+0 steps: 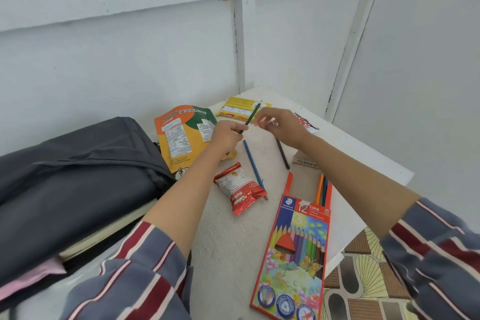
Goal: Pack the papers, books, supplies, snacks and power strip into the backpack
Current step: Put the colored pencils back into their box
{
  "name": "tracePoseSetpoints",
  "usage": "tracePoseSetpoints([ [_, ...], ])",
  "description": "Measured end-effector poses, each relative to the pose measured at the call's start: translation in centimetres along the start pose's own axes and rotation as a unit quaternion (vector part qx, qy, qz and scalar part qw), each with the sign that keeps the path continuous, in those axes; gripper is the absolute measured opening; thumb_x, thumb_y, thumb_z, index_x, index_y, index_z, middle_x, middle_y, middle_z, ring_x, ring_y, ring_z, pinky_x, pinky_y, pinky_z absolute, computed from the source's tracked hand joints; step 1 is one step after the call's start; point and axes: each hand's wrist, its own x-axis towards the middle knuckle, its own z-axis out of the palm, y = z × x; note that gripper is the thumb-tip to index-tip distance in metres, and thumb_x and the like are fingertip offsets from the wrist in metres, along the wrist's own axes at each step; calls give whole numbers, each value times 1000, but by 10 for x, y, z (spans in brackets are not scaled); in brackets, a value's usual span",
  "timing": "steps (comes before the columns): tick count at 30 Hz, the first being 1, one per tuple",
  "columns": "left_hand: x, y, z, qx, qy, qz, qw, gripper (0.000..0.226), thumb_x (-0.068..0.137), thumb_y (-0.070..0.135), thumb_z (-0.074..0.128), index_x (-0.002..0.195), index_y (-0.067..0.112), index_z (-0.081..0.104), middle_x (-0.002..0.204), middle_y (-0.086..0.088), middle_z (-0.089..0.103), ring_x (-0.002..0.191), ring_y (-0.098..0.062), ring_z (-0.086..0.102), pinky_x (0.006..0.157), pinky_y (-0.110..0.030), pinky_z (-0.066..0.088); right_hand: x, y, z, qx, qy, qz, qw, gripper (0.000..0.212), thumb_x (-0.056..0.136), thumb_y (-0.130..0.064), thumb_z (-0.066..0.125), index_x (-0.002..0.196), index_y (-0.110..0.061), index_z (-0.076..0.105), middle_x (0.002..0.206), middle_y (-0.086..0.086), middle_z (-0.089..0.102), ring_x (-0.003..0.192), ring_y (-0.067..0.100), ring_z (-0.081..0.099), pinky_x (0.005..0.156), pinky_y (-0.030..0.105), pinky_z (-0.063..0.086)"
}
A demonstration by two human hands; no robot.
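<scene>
beyond the pencil box [298, 254], above the counter [228, 241], the left hand [226, 136] pinches a green pencil [252, 114], the right hand [281, 125] just beside it, its grasp impossible to tell, and the backpack [78, 176] lies left of the box

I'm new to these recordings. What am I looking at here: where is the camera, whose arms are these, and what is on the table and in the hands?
There is no machine: a person wears one camera on the head, looking down at their own two arms. The left hand grips a green pencil; the right hand is at its upper end, too blurred to tell if it holds. On the white table lie a blue pencil, a dark pencil, an open coloured-pencil box, a red snack packet, an orange-green pouch and a yellow packet. The grey backpack lies at the left.
</scene>
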Motion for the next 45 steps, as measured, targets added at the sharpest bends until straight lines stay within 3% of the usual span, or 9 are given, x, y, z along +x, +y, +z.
tracePoseSetpoints([
  [2, -5, 5, -5, -41, 2, 9, 999, 32, 88, -9, 52, 113, 6, 66, 117, -11, 59, 92, -20, 54, 65, -23, 46, -1, -11, -7, 66, 60, 2, 996, 18, 87, 5, 54, 87, -10, 64, 87, -5, 62, 78, -1, 56, 70, 7, 39],
  [7, -15, 26, -7, -102, 22, 48, 993, 32, 87, -7, 55, 111, 10, 67, 103, -4, 58, 85, -15, 53, 72, -22, 51, -2, -31, -31, 142, 239, 23, 960, 18, 88, 2, 56, 103, -3, 63, 89, 9, 67, 85, 21, 66, 74, 24, 54],
  [13, -31, 58, 2, -160, 30, 104, 981, 32, 87, -1, 59, 115, 13, 65, 91, 4, 58, 84, -7, 53, 70, -12, 46, -23, -46, -67, 172, 319, 86, 928, 31, 91, 3, 47, 111, -21, 52, 75, 6, 61, 55, 17, 61, 57, 22, 54],
  [20, -48, 68, 34, -245, -109, 80, 960, 31, 87, 2, 62, 116, 14, 63, 95, -2, 57, 79, -8, 58, 60, -13, 51, -65, -37, -78, 176, 203, 253, 929, 30, 85, 8, 58, 113, 0, 61, 81, 3, 57, 68, 21, 62, 60, 23, 58],
  [24, -55, 62, 50, -241, -122, 63, 961, 34, 88, -1, 59, 121, 10, 61, 90, 2, 56, 77, -7, 58, 58, -13, 52, -95, -27, -70, 123, 130, 263, 948, 48, 75, 13, 66, 119, -4, 59, 97, 5, 56, 84, 24, 60, 76, 35, 57],
  [28, -57, 61, 62, -220, -131, 65, 964, 36, 87, -3, 60, 120, 10, 61, 95, 2, 55, 82, -11, 59, 57, -13, 52, -110, -13, -60, 33, 158, 259, 952, 50, 74, 4, 70, 122, -10, 59, 112, 5, 59, 91, 15, 56, 83, 27, 49],
  [32, -59, 60, 71, -203, -155, 58, 965, 35, 87, -4, 58, 120, 8, 61, 98, 1, 56, 92, -18, 58, 58, -13, 53, -114, 3, -54, 30, 179, 264, 947, 51, 80, -2, 68, 128, -12, 54, 123, 8, 57, 76, 18, 63, 70, 16, 47],
  [36, -58, 56, 74, -179, -170, 52, 968, 35, 88, -5, 57, 121, 6, 60, 102, -4, 57, 93, -18, 57, 57, -14, 54, -114, 8, -55, -35, 147, 272, 950, 53, 83, -8, 66, 133, -11, 50, 128, 8, 56, 86, 17, 62, 73, 16, 42],
  [45, -52, 52, 76, -162, -181, 42, 969, 36, 88, -6, 57, 122, 5, 59, 106, -8, 58, 92, -17, 58, 56, -14, 53, -121, 17, -47, -166, -49, 298, 939, 51, 95, -27, 51, 142, -11, 37, 134, 11, 51, 120, 25, 49, 95, 28, 38],
])
